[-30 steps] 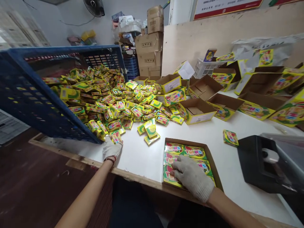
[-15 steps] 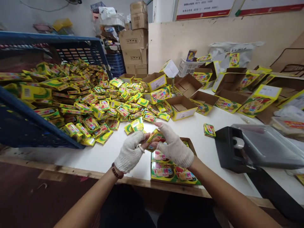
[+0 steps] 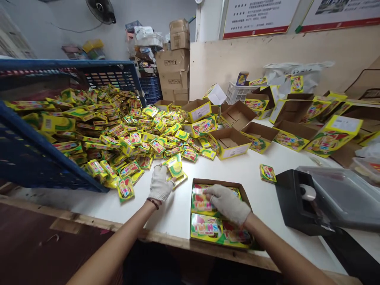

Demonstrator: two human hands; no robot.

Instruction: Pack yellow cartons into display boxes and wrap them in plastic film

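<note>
My left hand (image 3: 160, 183), in a white fingerless glove, rests fingers down on a small yellow-green packet (image 3: 175, 169) at the near edge of a big heap of such packets (image 3: 118, 126). My right hand (image 3: 227, 202), gloved too, lies flat with fingers spread on the packets laid in an open brown carton (image 3: 221, 183) in front of me. Colourful packets fill the carton in rows. The heap spills out of a tipped blue plastic crate (image 3: 26, 158) at the left.
Several open yellow cartons (image 3: 230, 143) stand behind the heap and along the right. One loose packet (image 3: 268, 173) lies on the white table (image 3: 252, 162). A black tape dispenser (image 3: 303, 200) sits right of the carton. Stacked cardboard boxes (image 3: 175, 63) stand at the back.
Half a second ago both hands held a packet together above the carton. Now my right hand is down on the packets in the carton and my left hand has reached to the heap's edge.
</note>
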